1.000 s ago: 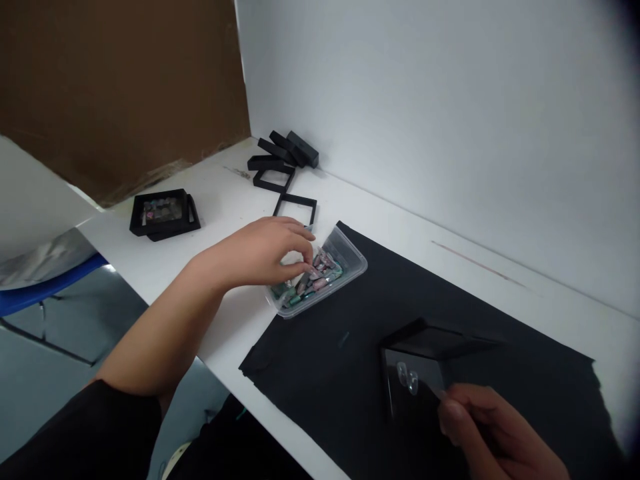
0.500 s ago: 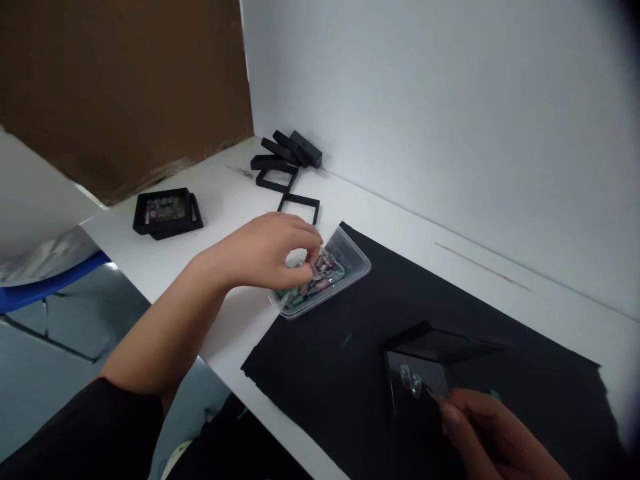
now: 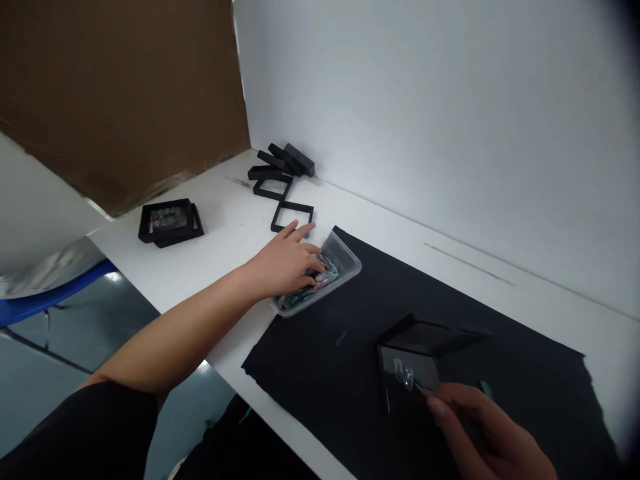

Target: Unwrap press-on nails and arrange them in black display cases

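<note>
My left hand [image 3: 285, 263] reaches into a clear plastic tray [image 3: 350, 260] of small coloured pieces at the mat's far left corner. Its index finger points outward over the rim, while thumb and other fingers close down among the pieces; what they pinch is hidden. My right hand [image 3: 485, 433], at the bottom right, is closed on thin tweezers [image 3: 425, 389]. Their tip rests at a shiny spot on the lower half of an open black box [image 3: 425, 347] standing on the black mat [image 3: 325, 373].
A tiny teal piece [image 3: 341, 339] lies on the mat. Empty black frames [image 3: 293, 217] and a stack of them [image 3: 285, 163] sit near the white wall. A black box with coloured pieces [image 3: 167, 220] lies at the left, beyond it a blue chair [image 3: 50, 287].
My left hand has dropped lower into the tray and its index finger has stretched out. My right hand with the tweezers has barely shifted; the view has moved slightly.
</note>
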`<action>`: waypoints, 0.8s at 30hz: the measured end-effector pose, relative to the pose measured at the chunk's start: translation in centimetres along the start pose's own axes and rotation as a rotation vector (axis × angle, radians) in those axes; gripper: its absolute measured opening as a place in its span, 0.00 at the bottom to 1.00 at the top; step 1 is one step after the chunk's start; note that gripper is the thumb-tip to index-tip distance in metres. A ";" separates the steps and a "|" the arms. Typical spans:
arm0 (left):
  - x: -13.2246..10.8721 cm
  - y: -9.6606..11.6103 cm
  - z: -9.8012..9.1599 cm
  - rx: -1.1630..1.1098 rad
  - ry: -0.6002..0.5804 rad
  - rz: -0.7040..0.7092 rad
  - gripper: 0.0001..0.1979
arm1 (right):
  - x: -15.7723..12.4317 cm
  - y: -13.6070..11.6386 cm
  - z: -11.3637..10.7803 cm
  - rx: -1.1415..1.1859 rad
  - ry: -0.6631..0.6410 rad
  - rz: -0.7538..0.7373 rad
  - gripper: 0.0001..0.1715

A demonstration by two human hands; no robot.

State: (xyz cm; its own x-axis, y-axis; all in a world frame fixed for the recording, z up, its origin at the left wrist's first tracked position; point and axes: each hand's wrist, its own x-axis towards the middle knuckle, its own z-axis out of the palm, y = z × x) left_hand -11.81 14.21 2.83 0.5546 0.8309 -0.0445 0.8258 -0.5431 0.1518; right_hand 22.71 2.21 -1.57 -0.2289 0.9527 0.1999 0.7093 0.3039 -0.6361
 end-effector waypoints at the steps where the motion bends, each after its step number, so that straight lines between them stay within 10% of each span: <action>1: 0.1 0.0 0.0 0.002 0.010 0.004 0.12 | 0.1 0.0 0.0 0.002 -0.001 -0.015 0.12; 19: 0.3 0.1 -0.2 -0.081 0.053 0.126 0.07 | 0.2 -1.2 -0.2 0.035 0.037 -0.122 0.11; 24: -0.3 -0.4 -0.8 -0.152 0.271 0.123 0.09 | 0.2 -1.7 -0.4 0.032 0.040 -0.143 0.10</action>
State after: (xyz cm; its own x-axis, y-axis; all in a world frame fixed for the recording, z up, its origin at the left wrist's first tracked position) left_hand -12.37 14.22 3.54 0.5848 0.7734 0.2445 0.7185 -0.6338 0.2863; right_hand 21.75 1.90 -0.11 -0.2984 0.8994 0.3194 0.6493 0.4366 -0.6227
